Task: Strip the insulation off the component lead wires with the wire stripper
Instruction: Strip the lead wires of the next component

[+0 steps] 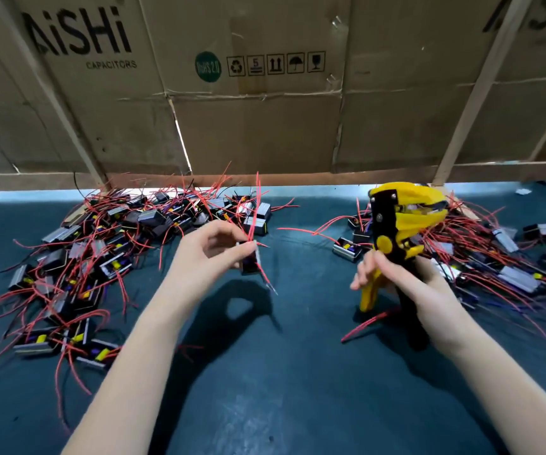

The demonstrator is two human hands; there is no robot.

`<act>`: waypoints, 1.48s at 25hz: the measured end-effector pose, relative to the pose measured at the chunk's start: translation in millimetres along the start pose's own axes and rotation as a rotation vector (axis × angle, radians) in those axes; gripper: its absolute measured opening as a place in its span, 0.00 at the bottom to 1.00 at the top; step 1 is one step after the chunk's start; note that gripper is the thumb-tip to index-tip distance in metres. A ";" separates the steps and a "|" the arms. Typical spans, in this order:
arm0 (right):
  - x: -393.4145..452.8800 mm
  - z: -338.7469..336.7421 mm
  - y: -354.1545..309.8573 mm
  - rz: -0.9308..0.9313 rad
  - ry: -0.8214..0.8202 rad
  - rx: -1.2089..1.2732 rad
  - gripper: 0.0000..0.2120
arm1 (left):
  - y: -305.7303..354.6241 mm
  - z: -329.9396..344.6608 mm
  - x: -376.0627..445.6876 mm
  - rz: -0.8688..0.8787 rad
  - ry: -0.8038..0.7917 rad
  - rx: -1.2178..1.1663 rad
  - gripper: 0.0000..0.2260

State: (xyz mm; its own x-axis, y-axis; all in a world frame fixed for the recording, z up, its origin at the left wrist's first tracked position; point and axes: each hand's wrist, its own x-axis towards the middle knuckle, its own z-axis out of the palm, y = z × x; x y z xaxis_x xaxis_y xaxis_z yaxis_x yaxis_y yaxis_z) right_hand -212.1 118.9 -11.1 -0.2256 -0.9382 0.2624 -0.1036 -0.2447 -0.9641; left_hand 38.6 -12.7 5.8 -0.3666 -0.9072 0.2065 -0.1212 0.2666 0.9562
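Observation:
My left hand [214,252] pinches a small black component [251,262] above the middle of the table, thumb and fingers on its upper end. Red lead wires [255,205] stick up from it, and another red lead hangs down to the right with a bare metal tip. My right hand [406,280] grips the handles of a yellow and black wire stripper [399,221], held upright with its jaws at the top. The stripper stands apart from the component, to its right. Its handles are spread.
A pile of black and silver components with red leads [94,257] lies on the dark blue table [281,389] at the left. A second such pile [501,257] lies at the right. Flattened cardboard boxes [265,93] form a wall along the back edge.

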 end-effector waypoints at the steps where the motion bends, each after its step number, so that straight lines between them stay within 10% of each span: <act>1: -0.7 4.3 -0.6 0.040 -0.055 0.086 0.17 | -2.3 14.5 -2.1 0.025 -0.040 0.010 0.06; 6: -5.3 7.6 -3.7 0.142 -0.091 -0.077 0.22 | -27.2 39.5 -7.1 0.094 -0.012 0.498 0.09; 12: -9.8 -2.1 -7.9 0.293 -0.268 -0.174 0.20 | -26.0 42.0 -7.5 0.079 0.087 0.520 0.10; 17: -7.6 13.2 3.1 0.258 -0.021 -0.088 0.25 | -17.0 42.7 -13.4 0.393 -0.151 0.488 0.08; 27: 0.9 -7.6 16.6 0.116 0.314 -1.314 0.26 | -24.5 51.6 -11.0 0.397 -0.131 0.606 0.03; 37: 5.8 -2.8 30.2 0.161 0.285 -1.461 0.28 | -25.5 52.7 -8.3 0.300 -0.145 0.595 0.03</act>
State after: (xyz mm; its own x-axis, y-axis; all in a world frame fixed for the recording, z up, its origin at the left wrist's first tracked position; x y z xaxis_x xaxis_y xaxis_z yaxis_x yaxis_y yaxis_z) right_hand -219.3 106.7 -38.6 -0.4866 -0.8108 0.3253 -0.8726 0.4690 -0.1365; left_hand -3.9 5.2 -31.2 -0.5786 -0.7242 0.3752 -0.4667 0.6712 0.5760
